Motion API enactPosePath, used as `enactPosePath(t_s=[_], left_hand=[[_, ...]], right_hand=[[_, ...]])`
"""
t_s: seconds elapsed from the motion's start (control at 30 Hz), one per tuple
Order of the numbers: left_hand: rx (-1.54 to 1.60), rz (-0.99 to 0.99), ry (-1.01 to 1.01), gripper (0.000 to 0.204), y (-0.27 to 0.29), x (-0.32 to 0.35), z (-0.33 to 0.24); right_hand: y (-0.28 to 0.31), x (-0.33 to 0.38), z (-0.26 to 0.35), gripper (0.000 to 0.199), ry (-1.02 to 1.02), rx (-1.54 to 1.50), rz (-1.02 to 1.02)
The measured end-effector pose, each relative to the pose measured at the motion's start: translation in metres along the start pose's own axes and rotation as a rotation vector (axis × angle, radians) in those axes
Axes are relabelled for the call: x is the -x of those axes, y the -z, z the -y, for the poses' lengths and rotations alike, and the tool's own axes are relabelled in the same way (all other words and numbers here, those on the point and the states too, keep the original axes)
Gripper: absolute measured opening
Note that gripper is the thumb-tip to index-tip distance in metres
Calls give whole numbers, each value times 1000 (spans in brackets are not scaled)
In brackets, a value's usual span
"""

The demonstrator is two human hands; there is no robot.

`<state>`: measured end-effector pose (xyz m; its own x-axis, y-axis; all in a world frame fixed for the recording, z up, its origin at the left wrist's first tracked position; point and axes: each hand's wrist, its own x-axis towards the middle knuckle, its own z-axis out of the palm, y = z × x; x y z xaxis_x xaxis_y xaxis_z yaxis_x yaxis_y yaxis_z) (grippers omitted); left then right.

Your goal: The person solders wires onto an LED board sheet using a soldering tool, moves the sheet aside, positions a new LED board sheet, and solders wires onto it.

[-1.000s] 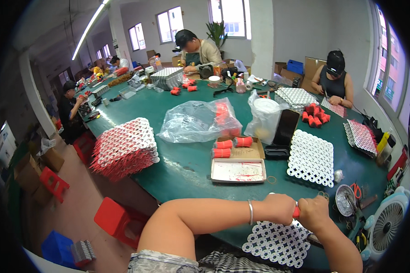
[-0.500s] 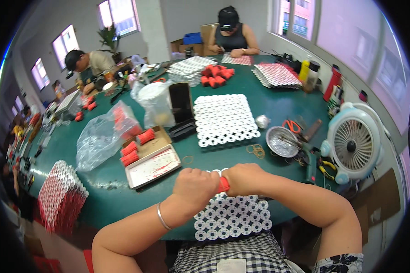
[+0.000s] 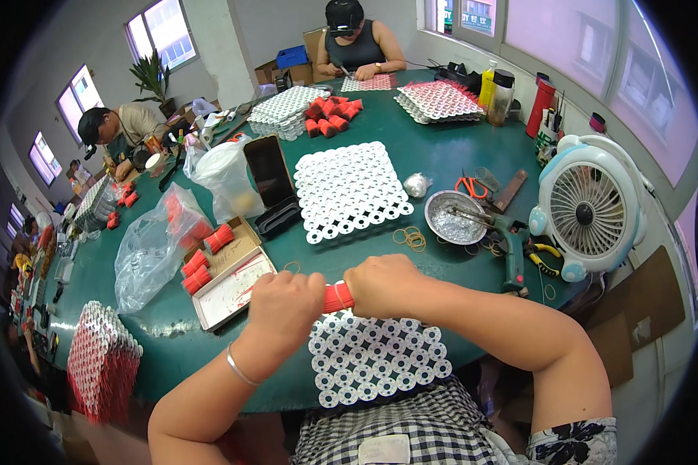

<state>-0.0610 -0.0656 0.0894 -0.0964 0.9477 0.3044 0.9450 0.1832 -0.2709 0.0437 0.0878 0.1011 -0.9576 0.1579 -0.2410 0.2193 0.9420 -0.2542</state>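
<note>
Between both fists' fingers (image 3: 302,298), red roll (image 3: 338,297)

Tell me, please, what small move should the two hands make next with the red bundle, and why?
Probably lay the short red cylindrical bundle in the shallow cardboard tray to the left. The left hand and right hand both grip its ends above the white sheet of round spools, and similar red bundles already lie by that tray.

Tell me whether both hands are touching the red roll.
Touching. The head view shows the left hand and right hand each closed around an end of the red roll.
</note>
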Motion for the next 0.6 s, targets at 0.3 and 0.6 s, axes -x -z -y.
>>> enactPosePath(t_s=[0.3, 0.6], left_hand=[[-16, -101, -74, 70, -9, -11, -20], [388, -107, -49, 66, -6, -16, -27]], right_hand=[[-8, 3, 5, 23, -114, -158, 2], [14, 22, -16, 34, -16, -288, 288]])
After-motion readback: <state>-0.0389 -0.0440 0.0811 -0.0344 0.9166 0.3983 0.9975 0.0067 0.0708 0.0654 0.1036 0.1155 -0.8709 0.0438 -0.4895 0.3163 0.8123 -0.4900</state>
